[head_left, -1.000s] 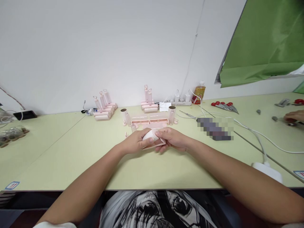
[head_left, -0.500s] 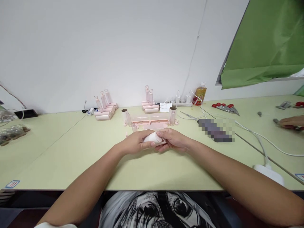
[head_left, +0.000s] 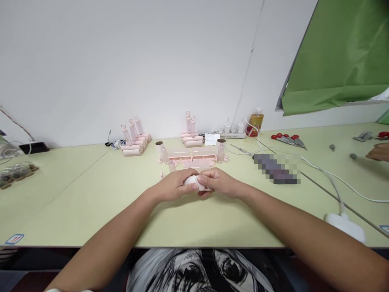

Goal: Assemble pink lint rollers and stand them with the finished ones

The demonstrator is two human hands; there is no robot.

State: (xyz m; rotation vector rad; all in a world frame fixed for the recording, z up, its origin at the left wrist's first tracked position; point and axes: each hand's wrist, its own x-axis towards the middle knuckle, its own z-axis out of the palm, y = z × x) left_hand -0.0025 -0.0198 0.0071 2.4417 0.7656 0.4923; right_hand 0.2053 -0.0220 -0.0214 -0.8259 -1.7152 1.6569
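Observation:
My left hand (head_left: 172, 186) is closed round the left end of a white lint roller (head_left: 192, 181), its thumb along the front. From the other side my right hand (head_left: 220, 182) grips the right end, thumb pressed on top. A pale edge of a frame or cover shows under the roll; the fingers hide most of it. Just beyond the hands lie pink lint roller covers (head_left: 205, 157), long and open like troughs. A roll on a cardboard core (head_left: 221, 151) stands upright to their right, and another roll (head_left: 159, 151) to their left.
Pink lint rollers with handles (head_left: 132, 146) stand in a group at the back left, with more rollers (head_left: 192, 140) at back centre. A power strip (head_left: 234, 135), a bottle (head_left: 255, 121), red-handled tools (head_left: 288, 139) and a white charger (head_left: 345, 227) are rightward. Another person's hand (head_left: 378, 152) shows far right.
My right hand has shifted further over the lint roller, its thumb now on the white roll. The other person's hand has drawn back to the right.

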